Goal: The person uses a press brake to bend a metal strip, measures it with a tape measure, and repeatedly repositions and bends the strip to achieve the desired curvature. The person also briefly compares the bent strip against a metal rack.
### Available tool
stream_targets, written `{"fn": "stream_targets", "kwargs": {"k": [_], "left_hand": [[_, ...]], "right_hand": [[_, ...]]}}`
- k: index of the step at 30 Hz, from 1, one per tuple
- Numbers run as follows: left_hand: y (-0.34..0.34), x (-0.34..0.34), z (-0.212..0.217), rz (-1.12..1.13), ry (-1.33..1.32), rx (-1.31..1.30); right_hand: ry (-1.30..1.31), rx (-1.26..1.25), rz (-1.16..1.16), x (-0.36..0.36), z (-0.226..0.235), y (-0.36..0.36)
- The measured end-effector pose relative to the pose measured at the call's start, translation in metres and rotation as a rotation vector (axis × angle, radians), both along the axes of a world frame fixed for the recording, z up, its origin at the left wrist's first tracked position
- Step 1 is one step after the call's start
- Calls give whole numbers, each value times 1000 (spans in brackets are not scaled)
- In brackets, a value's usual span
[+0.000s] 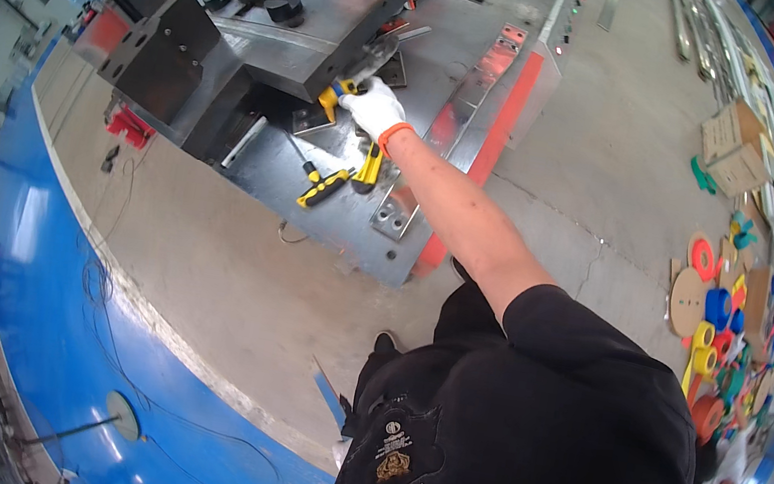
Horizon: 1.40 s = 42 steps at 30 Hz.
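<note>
My right hand (pixel 375 108), in a white glove with an orange cuff, reaches over the steel machine bed (pixel 283 195). Its fingers are closed on a yellow tool (pixel 331 99) with a bluish part; the exact kind is unclear. Nearer to me on the bed lies a yellow-and-black T-handle tool (pixel 325 188), its thin shaft pointing away. Beside it is another yellow-and-black tool (pixel 367 170), partly under my wrist. A scrap of white (pixel 341 451) shows at the left edge of my shirt. It may be my left glove, but no fingers can be made out.
A dark steel block (pixel 321 49) overhangs the bed behind my hand. A slotted metal bar (pixel 460 102) runs along the bed's red right edge (pixel 493 147). On the floor at right are a cardboard box (pixel 734 147) and coloured tape rolls (pixel 711 339). Cables (pixel 102 283) trail at left.
</note>
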<state>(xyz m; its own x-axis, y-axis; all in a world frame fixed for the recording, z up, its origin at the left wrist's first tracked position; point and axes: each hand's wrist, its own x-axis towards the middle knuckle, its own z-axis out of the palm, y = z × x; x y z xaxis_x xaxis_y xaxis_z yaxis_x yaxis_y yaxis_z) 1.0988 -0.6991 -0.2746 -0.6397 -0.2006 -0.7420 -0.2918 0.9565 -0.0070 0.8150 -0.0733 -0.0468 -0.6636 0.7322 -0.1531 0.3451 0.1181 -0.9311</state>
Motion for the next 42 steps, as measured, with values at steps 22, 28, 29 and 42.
{"fn": "stream_targets", "kwargs": {"k": [22,28,29,42], "left_hand": [[299,150,28,774,157,-187],[312,178,41,918,254,-173],[308,180,55,890,252,-31],[402,70,223,1084,1222,586]], "right_hand": [[-493,701,338,106,-12,152],[-485,638,353,44,-8,154],[-473,672,350,35,-15,161],[-263,302,851,38,19,199]]}}
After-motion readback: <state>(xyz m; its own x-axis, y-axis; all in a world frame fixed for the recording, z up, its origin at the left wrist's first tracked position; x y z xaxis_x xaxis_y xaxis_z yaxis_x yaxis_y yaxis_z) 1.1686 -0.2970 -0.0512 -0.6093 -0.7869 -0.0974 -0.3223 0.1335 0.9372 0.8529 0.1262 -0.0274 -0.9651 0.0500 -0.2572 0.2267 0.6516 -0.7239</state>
